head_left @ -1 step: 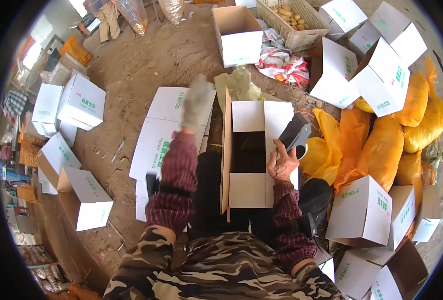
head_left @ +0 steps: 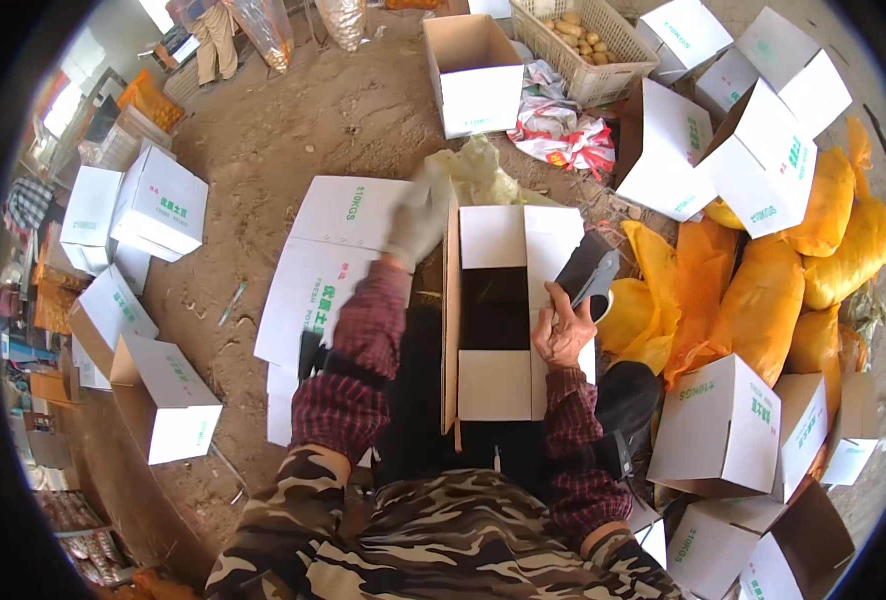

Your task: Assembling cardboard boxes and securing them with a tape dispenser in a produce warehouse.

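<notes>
A white cardboard carton (head_left: 493, 385) stands between my legs, its end flaps folded inward around a dark opening and its left side flap upright. My right hand (head_left: 563, 335) is wrapped around a grey and black hand tool (head_left: 588, 268) over the carton's right flap; the tool's exact kind is unclear. My left hand (head_left: 415, 228), in a pale glove, is smeared by motion. It passes over the right edge of the flat white cardboard sheets (head_left: 348, 215), close to the carton's upright flap. Its fingers cannot be made out.
Bulging orange bags (head_left: 760, 310) lie to the right, among several white cartons (head_left: 718, 420). A crate (head_left: 613, 88) of potatoes stands at the far side beside an open carton (head_left: 478, 95). More cartons (head_left: 168, 400) sit on the dirt floor at left. A crumpled pale sack (head_left: 478, 170) lies beyond the carton.
My left hand has moved a little to the right and nearer, toward the carton's upright flap. My right hand keeps its hold on the tool in nearly the same place.
</notes>
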A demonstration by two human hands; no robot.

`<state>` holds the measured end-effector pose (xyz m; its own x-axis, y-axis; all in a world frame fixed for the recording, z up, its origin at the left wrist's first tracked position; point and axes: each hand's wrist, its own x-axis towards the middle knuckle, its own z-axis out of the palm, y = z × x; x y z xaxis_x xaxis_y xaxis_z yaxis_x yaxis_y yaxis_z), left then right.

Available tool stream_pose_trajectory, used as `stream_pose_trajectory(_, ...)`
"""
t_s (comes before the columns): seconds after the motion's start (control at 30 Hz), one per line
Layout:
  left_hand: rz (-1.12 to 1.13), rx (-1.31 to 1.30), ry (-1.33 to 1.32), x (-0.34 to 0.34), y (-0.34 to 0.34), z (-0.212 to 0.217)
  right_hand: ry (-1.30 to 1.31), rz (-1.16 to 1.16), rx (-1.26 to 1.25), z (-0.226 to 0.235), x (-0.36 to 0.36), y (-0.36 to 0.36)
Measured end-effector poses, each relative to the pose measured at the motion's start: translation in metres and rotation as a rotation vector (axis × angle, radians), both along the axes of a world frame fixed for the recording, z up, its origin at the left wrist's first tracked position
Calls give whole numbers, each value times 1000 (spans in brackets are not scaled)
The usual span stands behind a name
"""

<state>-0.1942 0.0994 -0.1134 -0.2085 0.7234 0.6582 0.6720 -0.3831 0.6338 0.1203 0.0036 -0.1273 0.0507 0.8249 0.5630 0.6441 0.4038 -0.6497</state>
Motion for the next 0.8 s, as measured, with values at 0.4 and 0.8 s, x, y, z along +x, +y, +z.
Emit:
stream_pose_trajectory(0.4, -34, -493, 490, 154, 58, -25, 141, 154, -227, 16, 69, 7)
stream_pose_trajectory(0.8, 217, -460, 432, 157, 10, -39, 907, 463, -555, 87, 79, -76)
